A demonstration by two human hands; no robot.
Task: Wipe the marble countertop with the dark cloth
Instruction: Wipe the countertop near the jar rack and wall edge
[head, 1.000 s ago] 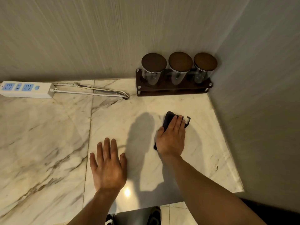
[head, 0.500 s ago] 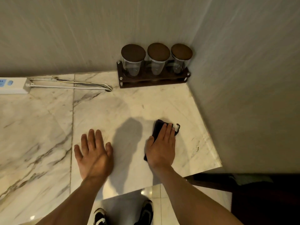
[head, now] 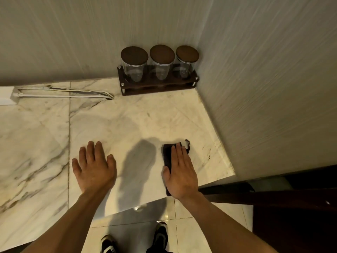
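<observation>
Marble, pale cream with grey-brown veins, makes up the countertop (head: pixel 127 121), which runs into a corner between two grey textured walls (head: pixel 264 88). The right hand (head: pixel 179 172) lies flat, palm down, fingers extended and together, pressing on the dark cloth (head: pixel 167 157) near the counter's front edge and toward its right end. The cloth is folded into a narrow strip that runs lengthwise under the palm; its left edge and far end show beside and beyond the fingers, and a small dark loop with a pale tag (head: pixel 187 144) sticks out at the far right corner. The hand does not grip the cloth; it holds it down with an open palm. The left hand (head: pixel 94 167) rests flat on bare marble well to the left of the cloth, fingers slightly spread, holding nothing. A dark shadow falls on the stone between the two hands. In the far corner stands a dark wooden rack (head: pixel 158 85) carrying three clear glass jars (head: pixel 161 64) with round brown lids, set against the back wall. To the left along that wall lies a white power strip (head: pixel 7 96), cut off by the frame edge, with its white cable (head: pixel 63 94) looping toward the rack. Below the counter edge, glossy floor tiles (head: pixel 182 234) and the toes of two black and white shoes (head: pixel 160 236) are visible.
</observation>
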